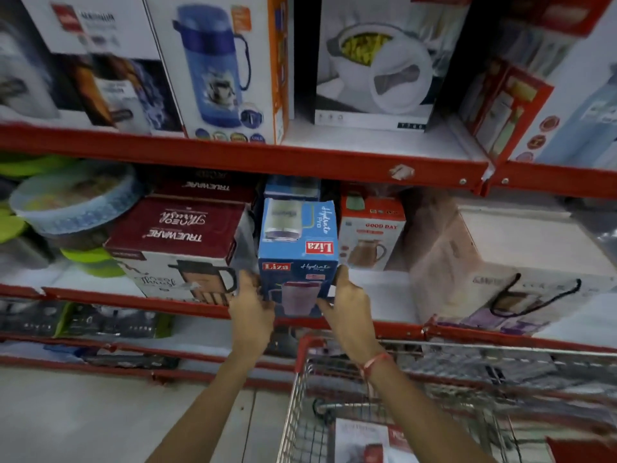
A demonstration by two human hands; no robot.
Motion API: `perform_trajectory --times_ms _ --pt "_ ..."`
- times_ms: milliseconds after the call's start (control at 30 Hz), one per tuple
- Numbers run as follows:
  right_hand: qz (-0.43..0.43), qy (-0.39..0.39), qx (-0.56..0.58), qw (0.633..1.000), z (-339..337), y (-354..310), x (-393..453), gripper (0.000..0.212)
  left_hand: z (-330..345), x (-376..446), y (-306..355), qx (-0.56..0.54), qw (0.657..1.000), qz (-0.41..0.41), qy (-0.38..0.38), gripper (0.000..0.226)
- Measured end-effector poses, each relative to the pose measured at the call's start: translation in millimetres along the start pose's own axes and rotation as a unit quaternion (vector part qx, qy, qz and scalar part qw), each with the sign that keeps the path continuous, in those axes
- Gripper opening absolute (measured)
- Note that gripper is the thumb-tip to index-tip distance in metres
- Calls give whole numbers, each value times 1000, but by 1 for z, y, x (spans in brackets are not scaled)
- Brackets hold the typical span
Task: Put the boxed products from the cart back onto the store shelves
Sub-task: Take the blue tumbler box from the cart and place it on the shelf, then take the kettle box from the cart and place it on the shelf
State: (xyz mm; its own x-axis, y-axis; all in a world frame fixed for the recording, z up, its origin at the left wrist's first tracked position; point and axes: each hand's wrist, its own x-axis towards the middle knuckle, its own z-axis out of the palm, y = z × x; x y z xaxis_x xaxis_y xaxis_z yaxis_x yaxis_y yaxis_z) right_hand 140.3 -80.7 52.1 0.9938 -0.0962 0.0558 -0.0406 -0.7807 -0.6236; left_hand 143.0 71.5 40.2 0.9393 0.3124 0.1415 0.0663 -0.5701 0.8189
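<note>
The red metal store shelves fill the upper view, and the wire shopping cart with red trim stands at 5 o'clock; a white boxed product lies inside it. The blue cardboard Liza box sits on the middle shelf, between a maroon Trueware box at its 9 o'clock and a red-white Good Day box at its 3 o'clock. Both forearms reach forward. The left hand and the right hand grip the blue box's lower sides.
</note>
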Motion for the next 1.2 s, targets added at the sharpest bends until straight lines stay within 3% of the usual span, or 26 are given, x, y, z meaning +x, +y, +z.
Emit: perform_trajectory --times_ms 167,433,600,733,833,933,1000,1067,1133,1200 --pt "13 -15 0 1000 31 4 37 48 22 40 -28 41 998 -41 -9 27" --pt "7 -18 -9 1000 45 10 59 48 35 67 -39 65 996 -44 -45 33" --pt "-2 -19 -20 1000 41 17 54 39 31 63 -39 47 992 -54 -108 41" --pt "-8 7 21 1000 48 50 3 30 35 18 -43 57 994 -76 -56 57" --pt "49 -19 37 998 58 92 -54 33 49 -35 -44 26 998 -55 -9 57" --pt "122 -27 -31 992 66 139 -116 44 73 -99 -48 19 990 -58 -128 50" --pt "200 -22 -89 976 66 167 -153 54 92 -143 -52 64 956 -91 -270 43" --pt "333 -39 -117 935 60 190 -184 65 111 -185 -56 75 907 -148 -387 41" --pt "450 -59 -67 889 52 210 -208 71 124 -221 -56 67 865 -200 -455 35" --pt "511 -77 58 854 48 225 -224 69 131 -248 -58 64 836 -230 -495 30"
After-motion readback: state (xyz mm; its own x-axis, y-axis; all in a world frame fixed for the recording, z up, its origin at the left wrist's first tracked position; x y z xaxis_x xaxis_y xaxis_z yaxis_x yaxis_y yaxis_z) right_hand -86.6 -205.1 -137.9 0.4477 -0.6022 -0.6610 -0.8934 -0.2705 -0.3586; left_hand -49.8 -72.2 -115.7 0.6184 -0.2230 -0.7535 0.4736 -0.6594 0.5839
